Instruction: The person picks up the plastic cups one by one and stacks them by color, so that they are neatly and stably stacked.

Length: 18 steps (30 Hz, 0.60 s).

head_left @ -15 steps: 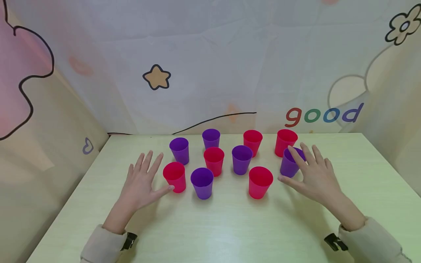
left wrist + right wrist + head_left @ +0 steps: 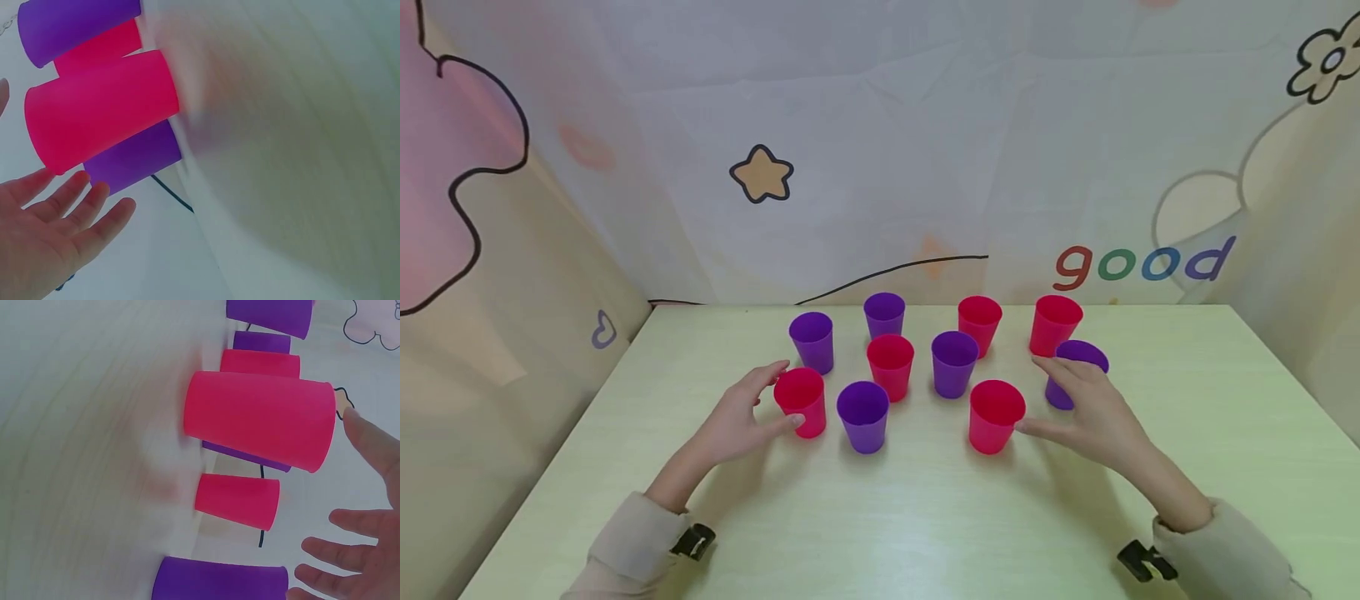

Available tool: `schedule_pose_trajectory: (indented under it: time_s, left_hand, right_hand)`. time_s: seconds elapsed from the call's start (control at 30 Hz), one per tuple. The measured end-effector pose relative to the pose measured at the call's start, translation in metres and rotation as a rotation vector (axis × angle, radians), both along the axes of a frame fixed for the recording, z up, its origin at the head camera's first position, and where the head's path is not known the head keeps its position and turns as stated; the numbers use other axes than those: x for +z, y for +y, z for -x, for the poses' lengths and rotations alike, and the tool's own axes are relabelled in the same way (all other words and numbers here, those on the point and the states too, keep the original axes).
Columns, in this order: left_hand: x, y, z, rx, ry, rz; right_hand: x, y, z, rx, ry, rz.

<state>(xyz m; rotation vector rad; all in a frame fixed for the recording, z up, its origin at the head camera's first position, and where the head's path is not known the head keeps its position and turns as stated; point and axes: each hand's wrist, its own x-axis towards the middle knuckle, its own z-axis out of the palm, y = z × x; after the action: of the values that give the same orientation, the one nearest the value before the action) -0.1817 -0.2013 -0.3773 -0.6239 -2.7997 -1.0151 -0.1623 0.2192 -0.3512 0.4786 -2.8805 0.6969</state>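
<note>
Around the left side of a red cup (image 2: 805, 404) at the front left, my left hand (image 2: 733, 427) is spread, thumb before it and fingers behind; the left wrist view shows the fingertips at its rim, contact unclear. My right hand (image 2: 1101, 417) has its thumb close to the front-right red cup (image 2: 995, 425). Its fingers reach over and partly hide a purple cup (image 2: 1057, 393). In the right wrist view, the fingers are extended and apart from the red cup (image 2: 259, 419). Between the hands, a purple cup (image 2: 863, 425) stands upright.
More upright cups stand behind: a purple cup (image 2: 812, 343), another purple cup (image 2: 883, 314), a red cup (image 2: 891, 371), a purple cup (image 2: 953, 368), a red cup (image 2: 981, 321) and a red cup (image 2: 1055, 325). A printed curtain (image 2: 880, 167) hangs behind the pale table (image 2: 880, 533).
My left hand has moved right and closer around the front-left red cup, its fingers bending inward. My right hand has moved left and down, its thumb nearing the front-right red cup. The cups stand unchanged.
</note>
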Motion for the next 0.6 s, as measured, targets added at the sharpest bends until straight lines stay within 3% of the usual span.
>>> schedule_pose_trajectory:
  time_s: [0.23,0.6]
  left_hand:
    - [-0.0016,0.0039,0.0042,-0.017,-0.024,-0.005]
    - [-0.0061,0.0060,0.0099,-0.029,-0.027,-0.043]
  right_hand:
    - [-0.0009,-0.0013,0.0003,0.009,0.066,0.009]
    - [-0.0084,-0.0099,0.0022,0.028,-0.010,0.072]
